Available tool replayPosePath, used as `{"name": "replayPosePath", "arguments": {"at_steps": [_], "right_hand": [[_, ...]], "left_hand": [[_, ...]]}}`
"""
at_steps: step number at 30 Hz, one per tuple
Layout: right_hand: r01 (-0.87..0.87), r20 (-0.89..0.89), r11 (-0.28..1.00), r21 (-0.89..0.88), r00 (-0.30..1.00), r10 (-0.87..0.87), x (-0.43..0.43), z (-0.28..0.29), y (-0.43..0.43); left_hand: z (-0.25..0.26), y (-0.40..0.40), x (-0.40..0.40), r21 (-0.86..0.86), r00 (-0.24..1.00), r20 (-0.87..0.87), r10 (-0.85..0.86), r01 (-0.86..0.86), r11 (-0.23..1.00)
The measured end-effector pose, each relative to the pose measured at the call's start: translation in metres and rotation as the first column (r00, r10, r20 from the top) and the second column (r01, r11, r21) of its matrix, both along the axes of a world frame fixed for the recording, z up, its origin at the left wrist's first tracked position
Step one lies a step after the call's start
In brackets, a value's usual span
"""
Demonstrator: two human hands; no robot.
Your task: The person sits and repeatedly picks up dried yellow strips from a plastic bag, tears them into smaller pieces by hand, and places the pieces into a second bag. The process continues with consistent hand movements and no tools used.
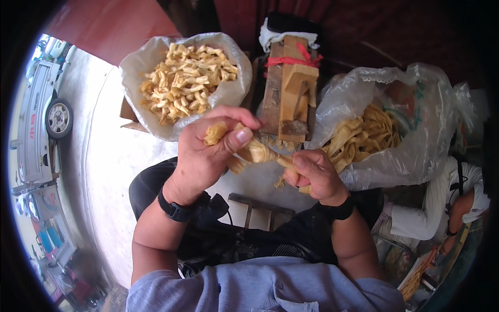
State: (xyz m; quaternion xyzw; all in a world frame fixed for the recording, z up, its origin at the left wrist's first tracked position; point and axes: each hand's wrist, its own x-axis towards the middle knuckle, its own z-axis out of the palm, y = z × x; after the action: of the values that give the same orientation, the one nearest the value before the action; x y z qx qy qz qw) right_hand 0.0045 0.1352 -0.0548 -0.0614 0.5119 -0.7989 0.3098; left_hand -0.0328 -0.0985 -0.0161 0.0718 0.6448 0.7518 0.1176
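Observation:
My left hand (195, 156) grips one end of a pale yellow strip (260, 153) that looks like tofu skin. A rolled piece (215, 133) of the same stuff pokes out between its thumb and palm. The strip is twisted and wrapped round itself at mid-length. From there it runs taut into my right hand (317, 173), whose fingers are closed on it. Past my left hand, an open plastic sack (128, 84) is filled with short knotted pieces (187, 80). Long loose strips (360, 134) lie in a clear plastic bag (405, 163) beyond my right hand.
Between the sacks stands a wooden block device (294, 89) bound with red cloth (288, 60), scraps at its foot. A dark phone-like object (292, 23) rests on white cloth behind. A wooden-slatted frame (259, 210) is below my hands. Another person's sleeve (417, 220) shows at right.

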Motion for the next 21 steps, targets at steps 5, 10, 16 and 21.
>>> {"name": "replayPosePath", "arguments": {"at_steps": [5,10,16,21], "right_hand": [[0.074,0.021,0.963,0.261,0.996,-0.082,-0.003,0.01,-0.002],[0.138,-0.037,0.927,0.348,0.99,-0.134,-0.004,0.006,0.001],[0.552,-0.266,0.783,0.285,0.831,-0.489,-0.023,-0.012,0.016],[0.702,-0.642,0.269,0.66,0.712,-0.282,-0.054,-0.047,0.01]], "left_hand": [[-0.018,-0.004,-0.007,0.259,0.902,0.346,-0.259,0.174,0.95],[-0.02,0.018,0.001,0.247,0.851,0.447,-0.277,0.18,0.952],[-0.038,0.04,-0.021,0.119,0.935,0.342,-0.091,0.053,0.991],[-0.088,0.065,-0.049,-0.152,0.977,0.212,0.002,0.031,0.988]]}}
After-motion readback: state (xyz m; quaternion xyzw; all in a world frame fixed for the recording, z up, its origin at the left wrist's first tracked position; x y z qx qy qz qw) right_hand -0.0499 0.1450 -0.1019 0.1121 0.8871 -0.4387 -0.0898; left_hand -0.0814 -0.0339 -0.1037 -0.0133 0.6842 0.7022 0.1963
